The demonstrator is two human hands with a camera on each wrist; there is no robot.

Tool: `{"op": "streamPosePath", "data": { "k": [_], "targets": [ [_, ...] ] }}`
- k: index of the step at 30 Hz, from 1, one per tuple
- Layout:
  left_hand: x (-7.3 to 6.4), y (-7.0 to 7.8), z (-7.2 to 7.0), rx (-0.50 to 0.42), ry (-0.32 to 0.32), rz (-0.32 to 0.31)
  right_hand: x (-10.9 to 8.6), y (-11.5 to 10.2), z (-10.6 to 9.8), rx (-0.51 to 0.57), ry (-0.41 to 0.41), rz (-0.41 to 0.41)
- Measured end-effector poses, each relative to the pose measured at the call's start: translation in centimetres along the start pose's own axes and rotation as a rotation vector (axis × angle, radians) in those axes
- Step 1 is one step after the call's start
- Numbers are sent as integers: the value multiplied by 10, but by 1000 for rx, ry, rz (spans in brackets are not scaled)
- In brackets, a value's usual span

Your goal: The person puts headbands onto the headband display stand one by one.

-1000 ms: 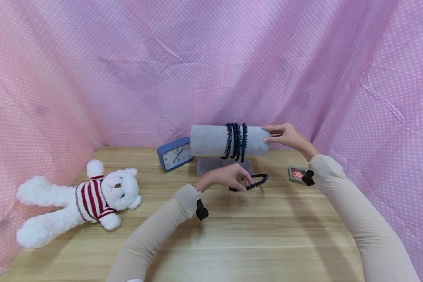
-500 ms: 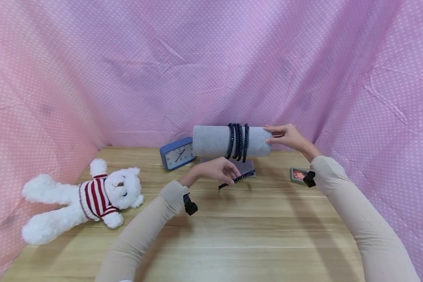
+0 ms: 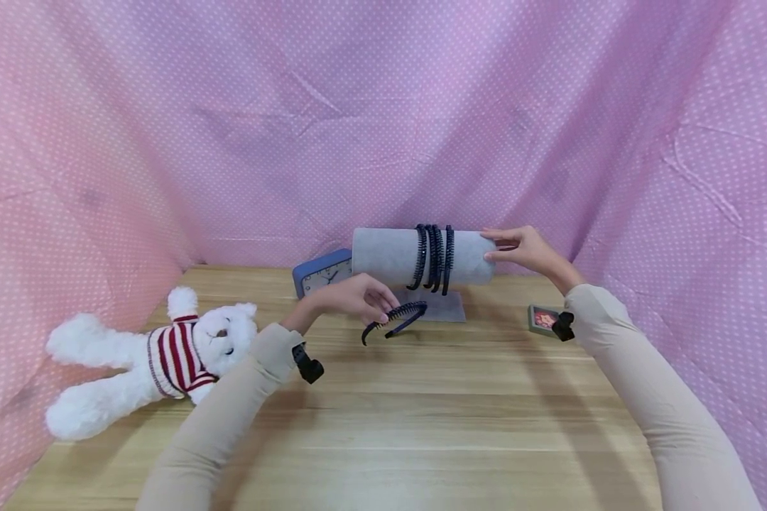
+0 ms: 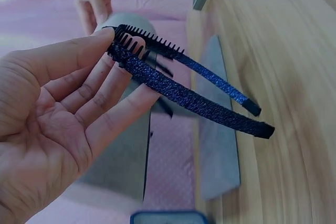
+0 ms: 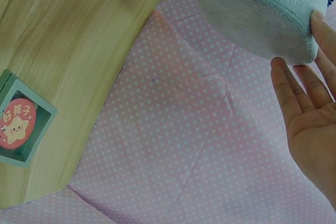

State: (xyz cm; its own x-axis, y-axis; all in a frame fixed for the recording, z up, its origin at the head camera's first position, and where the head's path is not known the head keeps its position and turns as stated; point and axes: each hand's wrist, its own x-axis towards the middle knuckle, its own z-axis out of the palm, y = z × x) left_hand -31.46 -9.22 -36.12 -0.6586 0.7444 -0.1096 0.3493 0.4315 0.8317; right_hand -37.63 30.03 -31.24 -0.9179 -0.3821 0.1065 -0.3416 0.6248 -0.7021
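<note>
Between thumb and fingertips, my left hand pinches a dark, glittery toothed headband, held above the table in front of the stand. The left wrist view shows this headband's comb teeth and its two ends pointing away from the palm. Several dark headbands hang side by side around the grey padded roll of a headband stand. My right hand holds the roll's right end, fingers and thumb spread across its edge. The stand's flat base rests on the table, partly hidden by my left hand.
Behind my left hand stands a blue alarm clock. A white teddy bear in a striped sweater lies at the left. A small green frame with a star picture sits on the wooden table at the right.
My left hand has moved left with the headband, away from the stand's front, and turned it so its ends hang down. My right hand stays at the roll's end.
</note>
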Motion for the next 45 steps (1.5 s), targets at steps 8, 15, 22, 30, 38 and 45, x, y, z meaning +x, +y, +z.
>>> {"op": "streamPosePath", "data": {
  "k": [8, 15, 22, 30, 38, 45],
  "targets": [
    [-32, -15, -22, -33, 66, -66, 0, 0, 0, 9, 6, -11],
    [-62, -28, -37, -85, 117, -100, -2, 1, -1, 17, 8, -15],
    [-86, -38, -49, -140, 164, -103, -2, 1, -1, 13, 11, -26],
    [-109, -41, -61, -162, 242, -117, -2, 2, 0, 34, 19, -28],
    [-117, -36, -69, -248, 393, -109, -1, 2, 0, 25, 13, -28],
    [-105, -32, -64, -390, 540, -93, -1, 3, 0, 39, 10, -13]
  ]
}}
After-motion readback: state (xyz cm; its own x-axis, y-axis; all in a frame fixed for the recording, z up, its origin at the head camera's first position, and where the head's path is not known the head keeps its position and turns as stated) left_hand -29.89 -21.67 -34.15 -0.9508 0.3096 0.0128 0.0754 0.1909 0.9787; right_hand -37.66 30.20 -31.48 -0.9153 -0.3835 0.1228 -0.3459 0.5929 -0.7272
